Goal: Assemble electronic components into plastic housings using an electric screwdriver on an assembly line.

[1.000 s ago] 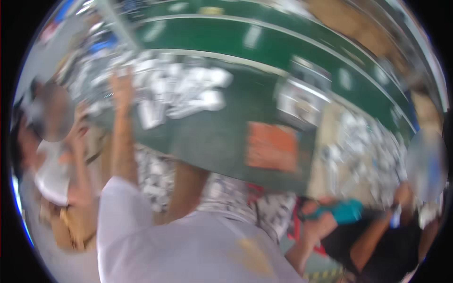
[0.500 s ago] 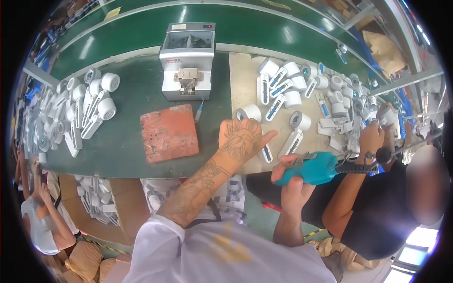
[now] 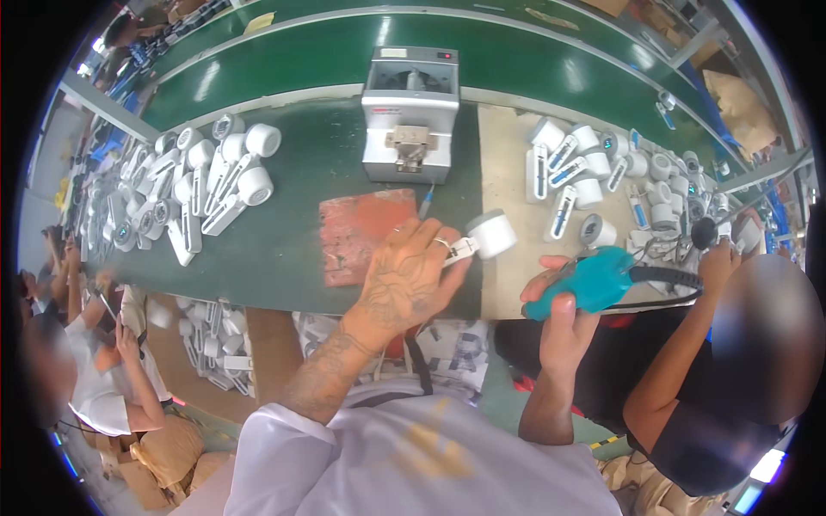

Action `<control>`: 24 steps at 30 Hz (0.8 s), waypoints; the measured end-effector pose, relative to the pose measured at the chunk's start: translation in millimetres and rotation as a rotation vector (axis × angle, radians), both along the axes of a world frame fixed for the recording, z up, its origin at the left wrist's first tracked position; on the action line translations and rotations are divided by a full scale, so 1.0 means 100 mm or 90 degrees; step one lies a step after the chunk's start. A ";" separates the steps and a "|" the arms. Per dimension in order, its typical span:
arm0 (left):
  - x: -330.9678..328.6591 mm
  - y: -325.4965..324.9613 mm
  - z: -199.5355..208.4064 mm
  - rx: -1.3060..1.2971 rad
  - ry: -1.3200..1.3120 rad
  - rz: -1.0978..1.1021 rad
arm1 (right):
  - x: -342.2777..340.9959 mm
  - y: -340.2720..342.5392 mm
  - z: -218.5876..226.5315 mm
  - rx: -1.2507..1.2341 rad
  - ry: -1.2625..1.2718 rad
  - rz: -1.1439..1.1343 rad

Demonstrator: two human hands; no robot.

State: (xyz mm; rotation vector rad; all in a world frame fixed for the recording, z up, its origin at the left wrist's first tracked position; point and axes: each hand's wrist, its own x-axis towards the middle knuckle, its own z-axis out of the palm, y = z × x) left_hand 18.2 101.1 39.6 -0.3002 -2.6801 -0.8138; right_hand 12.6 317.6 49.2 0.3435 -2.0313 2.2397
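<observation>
My left hand (image 3: 403, 277) grips the narrow handle of a white device with a round drum-shaped head (image 3: 495, 234). That head points right, away from my fingers, near the right edge of a worn red block (image 3: 348, 228) on the green bench. My right hand (image 3: 566, 334) is wrapped round a teal power screwdriver (image 3: 592, 282) with a black cable, held over the bench's front edge. Its tip is hard to make out. Beyond the block stands a grey screw-feeder machine (image 3: 411, 120), with a small blue-handled tool (image 3: 427, 204) in front of it.
Several white devices (image 3: 245, 185) are heaped on the bench's left; more (image 3: 587, 191) lie on brown cardboard (image 3: 508, 288) at the right. A cardboard box (image 3: 274, 344) of similar parts stands below the bench. A co-worker's arm (image 3: 675, 344) reaches in close on my right.
My left hand has moved left from the cardboard to the red block, now holding a white device. The teal screwdriver stays in my right hand; the whole view has shifted.
</observation>
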 end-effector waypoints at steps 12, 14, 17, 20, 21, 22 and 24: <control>0.01 -0.77 -0.34 0.032 0.067 -0.050 | -0.36 -1.19 0.16 -0.170 -0.013 0.026; 0.01 -0.77 -0.32 0.047 0.057 -0.054 | -0.44 -1.30 0.17 -0.167 -0.018 0.038; -0.10 -0.79 -0.35 0.073 0.080 -0.051 | -0.64 -1.42 0.26 -0.199 0.023 0.068; -0.09 -0.85 -0.33 0.090 0.081 -0.071 | -0.79 -1.66 0.37 -0.187 0.040 0.038; -0.12 -0.89 -0.29 0.090 0.064 -0.080 | -0.86 -1.74 0.34 -0.173 0.054 0.026; -0.17 -0.93 -0.29 0.090 0.079 -0.075 | -0.97 -1.80 0.29 -0.159 0.072 0.018; -0.22 -1.01 -0.37 0.057 0.079 -0.071 | -1.13 -1.89 0.22 -0.138 0.123 0.037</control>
